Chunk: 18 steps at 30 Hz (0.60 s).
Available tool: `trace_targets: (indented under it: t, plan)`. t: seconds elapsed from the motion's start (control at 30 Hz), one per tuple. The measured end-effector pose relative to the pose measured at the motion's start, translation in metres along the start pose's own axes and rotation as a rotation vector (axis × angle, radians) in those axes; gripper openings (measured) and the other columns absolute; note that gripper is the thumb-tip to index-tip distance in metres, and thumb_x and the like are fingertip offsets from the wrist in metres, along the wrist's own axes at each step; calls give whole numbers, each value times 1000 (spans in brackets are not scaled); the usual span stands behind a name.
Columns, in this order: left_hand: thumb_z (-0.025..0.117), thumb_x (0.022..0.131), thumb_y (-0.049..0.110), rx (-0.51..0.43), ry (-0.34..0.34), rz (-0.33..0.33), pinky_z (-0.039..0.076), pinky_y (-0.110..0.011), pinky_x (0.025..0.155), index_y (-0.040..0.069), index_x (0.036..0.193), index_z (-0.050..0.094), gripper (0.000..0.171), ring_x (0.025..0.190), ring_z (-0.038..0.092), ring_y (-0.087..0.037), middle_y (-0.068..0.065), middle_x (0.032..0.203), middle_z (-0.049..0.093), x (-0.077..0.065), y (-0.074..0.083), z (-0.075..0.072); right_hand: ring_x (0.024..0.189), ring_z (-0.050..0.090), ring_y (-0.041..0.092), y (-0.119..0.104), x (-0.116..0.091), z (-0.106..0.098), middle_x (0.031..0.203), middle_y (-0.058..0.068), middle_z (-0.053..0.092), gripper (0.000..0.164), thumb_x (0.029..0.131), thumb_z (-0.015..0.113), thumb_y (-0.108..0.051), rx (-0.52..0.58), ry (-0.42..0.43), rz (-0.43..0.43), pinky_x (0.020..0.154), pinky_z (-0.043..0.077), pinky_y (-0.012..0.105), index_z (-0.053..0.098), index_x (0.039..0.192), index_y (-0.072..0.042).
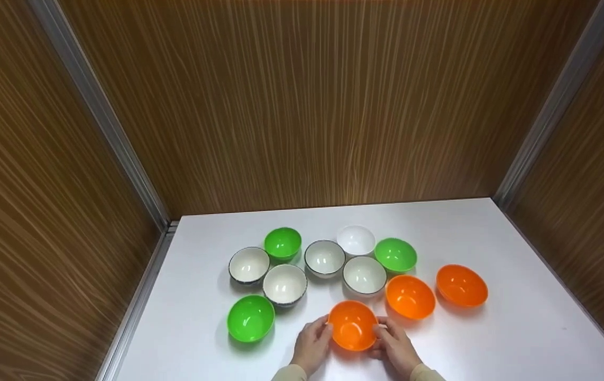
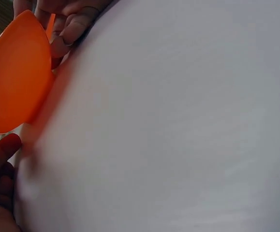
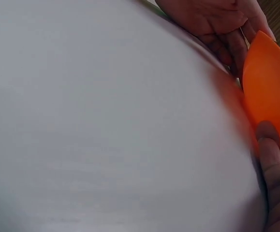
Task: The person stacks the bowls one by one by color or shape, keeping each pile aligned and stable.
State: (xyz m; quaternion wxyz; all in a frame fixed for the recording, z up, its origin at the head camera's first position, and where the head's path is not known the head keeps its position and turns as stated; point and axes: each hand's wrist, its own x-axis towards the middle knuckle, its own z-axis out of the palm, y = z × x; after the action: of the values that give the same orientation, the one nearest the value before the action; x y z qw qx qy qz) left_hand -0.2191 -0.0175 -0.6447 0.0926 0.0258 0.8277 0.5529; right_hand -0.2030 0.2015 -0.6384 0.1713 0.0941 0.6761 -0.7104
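Note:
In the head view an orange bowl (image 1: 353,325) is near the front of the white table, between my two hands. My left hand (image 1: 312,344) grips its left side, with the thumb at the rim and fingers along the outer wall. On the opposite side my right hand (image 1: 396,346) pinches the rim between thumb and fingers. Both wrist views catch the smooth outer wall of this orange bowl (image 2: 16,72) (image 3: 270,87) close over the tabletop, with fingers on two sides of it. The bowl's mouth faces up, and its inside holds nothing.
Right of the held bowl sit two more orange bowls (image 1: 410,297) (image 1: 461,286). Green bowls (image 1: 250,318) (image 1: 283,243) (image 1: 396,255) and several white bowls (image 1: 285,284) (image 1: 364,275) (image 1: 356,241) stand farther left and behind. Wood-grain panels (image 1: 302,106) enclose the table (image 1: 524,328).

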Motion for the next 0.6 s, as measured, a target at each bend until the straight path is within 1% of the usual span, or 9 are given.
trace_targets:
  t: [0.07,0.17,0.23,0.3,0.4,0.47,0.53,0.6]
  plan:
    - [47,91,47,-23,-25,4,45,-40,90,11,128,53,52,97,54,-13,4,103,60,0,2,-2,76,60,22,-1,-2,-1,95,10,58,63,90,49,-47,-12,2,19,71,54,37,34,130,0]
    - [47,92,44,-53,-45,31,47,-38,89,9,128,51,50,97,57,-13,2,105,63,-2,5,-6,78,61,24,-3,-6,-4,95,10,58,68,88,47,-54,-32,-14,46,71,54,36,35,128,0]
    - [48,93,41,-54,-42,68,48,-37,87,7,128,50,49,96,58,-13,0,105,63,-4,7,-9,79,63,25,-5,-9,-8,95,11,59,70,88,45,-56,-50,-32,53,71,54,36,36,126,1]
    - [50,93,38,-36,-30,109,48,-35,86,5,128,49,48,95,58,-14,-1,105,63,-9,9,-11,80,63,26,-8,-13,-14,95,11,61,71,88,43,-58,-61,-49,60,71,54,36,36,125,2]
    - [53,92,34,-5,-11,155,49,-34,85,2,127,49,47,96,58,-16,-2,106,62,-16,12,-14,76,62,24,-11,-19,-23,91,12,60,69,89,45,-55,-54,-48,63,70,54,35,38,123,4]
    - [54,91,34,7,-10,150,48,-33,85,3,127,48,48,98,56,-17,-1,108,61,-20,14,-17,72,60,23,-14,-22,-30,86,11,59,65,90,44,-52,-95,-22,47,67,53,35,41,121,5]
    - [55,90,34,22,-9,155,48,-33,85,4,128,48,49,101,54,-18,-1,111,60,-23,17,-19,69,57,22,-18,-24,-37,81,11,59,61,91,44,-51,-155,31,37,64,52,35,45,116,5]
    - [55,90,35,56,-1,186,48,-35,85,4,128,47,50,101,54,-19,-2,112,59,-28,20,-23,67,56,22,-23,-25,-44,77,11,59,56,93,43,-48,-230,106,23,62,51,34,49,111,5]
